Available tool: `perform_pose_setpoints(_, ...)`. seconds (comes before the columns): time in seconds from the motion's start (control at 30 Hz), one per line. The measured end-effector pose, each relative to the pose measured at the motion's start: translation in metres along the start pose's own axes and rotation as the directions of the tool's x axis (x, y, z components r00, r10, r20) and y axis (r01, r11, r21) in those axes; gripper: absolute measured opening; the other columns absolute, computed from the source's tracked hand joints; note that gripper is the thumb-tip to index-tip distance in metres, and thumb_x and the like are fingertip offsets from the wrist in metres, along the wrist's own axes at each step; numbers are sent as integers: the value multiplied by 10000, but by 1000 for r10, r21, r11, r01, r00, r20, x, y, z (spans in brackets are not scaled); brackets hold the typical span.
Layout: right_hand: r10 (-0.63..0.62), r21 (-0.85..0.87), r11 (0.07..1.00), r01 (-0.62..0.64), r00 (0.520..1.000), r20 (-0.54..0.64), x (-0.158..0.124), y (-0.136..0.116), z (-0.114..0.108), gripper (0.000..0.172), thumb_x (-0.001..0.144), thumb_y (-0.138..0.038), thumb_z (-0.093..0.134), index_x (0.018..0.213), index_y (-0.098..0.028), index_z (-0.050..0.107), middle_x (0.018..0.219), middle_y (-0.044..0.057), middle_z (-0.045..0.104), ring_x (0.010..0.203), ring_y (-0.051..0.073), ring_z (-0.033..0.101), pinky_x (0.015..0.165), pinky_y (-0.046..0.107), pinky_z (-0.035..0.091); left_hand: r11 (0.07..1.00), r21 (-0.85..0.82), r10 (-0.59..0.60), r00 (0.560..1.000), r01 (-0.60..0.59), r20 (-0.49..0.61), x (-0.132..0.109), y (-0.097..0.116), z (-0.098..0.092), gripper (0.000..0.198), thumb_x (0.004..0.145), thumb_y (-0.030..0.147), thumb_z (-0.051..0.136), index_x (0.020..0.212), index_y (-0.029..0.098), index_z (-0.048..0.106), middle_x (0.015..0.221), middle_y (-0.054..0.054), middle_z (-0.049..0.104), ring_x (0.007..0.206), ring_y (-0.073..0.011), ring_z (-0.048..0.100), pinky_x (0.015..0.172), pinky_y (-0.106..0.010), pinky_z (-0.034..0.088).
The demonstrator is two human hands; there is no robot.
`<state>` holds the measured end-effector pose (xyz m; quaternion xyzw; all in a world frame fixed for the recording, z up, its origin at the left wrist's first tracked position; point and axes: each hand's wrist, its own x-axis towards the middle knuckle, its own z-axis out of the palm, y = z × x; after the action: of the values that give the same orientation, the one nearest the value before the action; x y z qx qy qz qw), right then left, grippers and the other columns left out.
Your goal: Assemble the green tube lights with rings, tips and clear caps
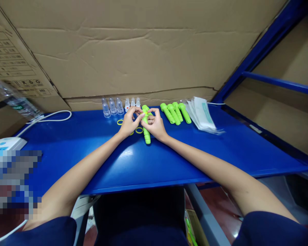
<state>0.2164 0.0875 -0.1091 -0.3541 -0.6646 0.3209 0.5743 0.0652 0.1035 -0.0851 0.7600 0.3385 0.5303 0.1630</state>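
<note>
My left hand and my right hand meet at the far middle of the blue table. Both pinch around a bright green plastic tube that lies pointing toward me. A small yellow ring seems to sit at its upper part between my fingertips. More yellow rings lie on the table beside my hands. Several other green tubes lie in a row just to the right.
Small clear plastic caps stand along the cardboard wall behind. A stack of flat plastic packets lies at the right. A water bottle, a white cable and a white device are at the left.
</note>
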Motion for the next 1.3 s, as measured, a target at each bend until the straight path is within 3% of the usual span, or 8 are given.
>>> perform_pose_setpoints(0.33,-37,19,999,37,999,4,0,-4,0,513,808,-392,740,1076,-262,322,680,-95,553,480,84,526,452,181,392,996,62,65,997,-68,47,1,5,-5,188,968,332,577,1060,204,680,1021,-71,626,893,-172,596,696,-259,476)
perform_pose_setpoints(0.5,-59,-62,997,56,997,-52,1,-4,0,505,807,-417,724,1046,-253,310,621,-118,488,451,78,486,436,178,334,991,84,101,991,-108,87,3,0,-3,221,993,337,533,1134,215,651,1067,-85,582,921,-183,583,750,-294,511)
perform_pose_setpoints(0.67,-91,-117,990,82,994,-67,0,-6,0,483,824,-410,702,1072,-247,321,653,-95,522,479,97,527,461,206,363,984,107,133,985,-145,111,6,0,-3,187,991,267,524,1133,210,632,1093,-88,566,927,-177,576,843,-330,522)
perform_pose_setpoints(1.03,-73,-121,990,67,996,-52,-1,-6,-1,484,808,-403,723,1074,-244,351,636,-102,506,466,89,494,452,203,349,995,34,85,989,-89,118,6,1,-8,158,961,267,554,1046,194,666,1054,-85,598,924,-179,597,695,-265,500)
perform_pose_setpoints(1.17,-14,-15,1000,13,998,-59,3,-1,0,568,769,-490,770,1062,-249,348,677,-83,563,508,108,560,467,207,418,999,-39,23,998,-21,50,5,-1,-5,176,950,273,583,1113,210,602,1057,-68,636,926,-165,633,701,-256,491)
perform_pose_setpoints(1.3,57,141,989,-51,998,-39,5,1,1,639,759,-612,770,1102,-246,373,849,-4,662,683,163,682,601,280,568,995,-97,-35,999,36,10,5,-6,-5,165,965,323,573,1084,210,562,1065,-66,674,964,-162,663,712,-253,482)
